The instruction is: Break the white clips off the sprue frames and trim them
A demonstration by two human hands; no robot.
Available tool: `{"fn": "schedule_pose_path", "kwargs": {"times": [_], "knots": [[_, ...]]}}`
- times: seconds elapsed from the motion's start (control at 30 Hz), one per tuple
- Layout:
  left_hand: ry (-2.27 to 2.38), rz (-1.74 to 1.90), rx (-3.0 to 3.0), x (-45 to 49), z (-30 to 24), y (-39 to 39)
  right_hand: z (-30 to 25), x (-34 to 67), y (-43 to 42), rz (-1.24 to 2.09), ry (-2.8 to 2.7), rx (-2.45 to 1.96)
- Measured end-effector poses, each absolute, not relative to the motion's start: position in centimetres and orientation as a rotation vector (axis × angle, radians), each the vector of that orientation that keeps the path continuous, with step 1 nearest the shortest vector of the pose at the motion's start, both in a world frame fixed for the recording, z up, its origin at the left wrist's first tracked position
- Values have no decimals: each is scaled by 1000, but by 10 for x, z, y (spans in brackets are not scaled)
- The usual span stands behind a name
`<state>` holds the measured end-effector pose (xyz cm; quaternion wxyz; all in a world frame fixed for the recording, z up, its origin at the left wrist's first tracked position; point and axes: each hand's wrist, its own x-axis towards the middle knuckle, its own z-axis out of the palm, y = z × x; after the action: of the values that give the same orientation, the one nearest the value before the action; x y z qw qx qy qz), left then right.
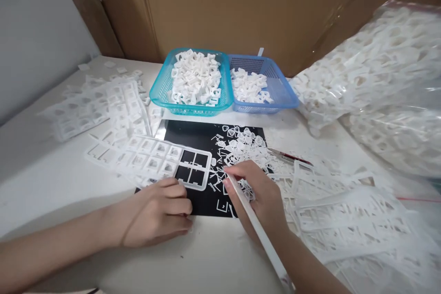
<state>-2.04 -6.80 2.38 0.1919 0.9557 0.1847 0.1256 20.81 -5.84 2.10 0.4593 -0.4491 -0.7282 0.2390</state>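
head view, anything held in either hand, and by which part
Right hand: a long white stick, near its far end. Left hand: cannot tell.

One head-worn view, from the wearer's eye level, facing forward and down across the table (165, 266). The left hand (158, 213) and right hand (260, 190) are close, in the lower half, arms (69, 236) reaching in from the near side. Farther off, beyond both hands, come the baskets (161, 96), then cardboard (223, 9). The wide frame takes in a wall (34, 32) left of the left hand and a bag (372, 69) right of the right hand
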Motion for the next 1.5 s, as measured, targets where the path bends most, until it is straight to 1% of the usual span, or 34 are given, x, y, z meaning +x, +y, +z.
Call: {"fn": "schedule_pose_path", "kwargs": {"times": [0.13,0.17,0.23,0.3,0.43,0.5,0.57,0.6,0.63,0.7,0.77,0.9,0.97,1.13,1.2,1.3,1.4,1.5], "knots": [[394,450,2888,3,28,-52,27,212,-55,584,-1725,-1142],[422,488,2905,13,31,-44,29,214,-54,579,-1675,-1159],[625,609,2821,35,37,-27,34,221,-49,550,-1518,-1194],[838,592,2711,52,43,-9,39,229,-44,518,-1325,-1236],[910,385,2744,47,53,16,43,240,-40,555,-1114,-1336],[987,350,2682,27,55,20,41,237,-43,726,-1078,-1313],[1043,242,2601,6,55,20,35,226,-47,1058,-1027,-1210],[1096,206,2551,-4,54,20,31,219,-50,1304,-981,-1131],[1138,180,2491,-12,52,19,27,211,-51,1426,-982,-1104],[1184,145,2351,-23,48,19,19,200,-53,1544,-988,-1103],[1194,116,2246,-30,46,21,13,197,-51,1528,-952,-1159],[1186,135,2118,-35,49,27,12,212,-45,1289,-867,-1307],[1151,187,2039,-35,53,27,15,219,-45,1231,-863,-1348],[1084,309,1815,-19,60,22,26,219,-49,1170,-1075,-1423],[1068,363,1766,-11,63,21,30,218,-50,1179,-1118,-1403],[1030,433,1722,-2,75,19,36,220,-51,1295,-1027,-1337],[964,500,1654,3,102,11,42,225,-51,1360,-1009,-1415],[915,536,1425,8,136,-3,44,233,-49,1336,-1093,-1482]]}}
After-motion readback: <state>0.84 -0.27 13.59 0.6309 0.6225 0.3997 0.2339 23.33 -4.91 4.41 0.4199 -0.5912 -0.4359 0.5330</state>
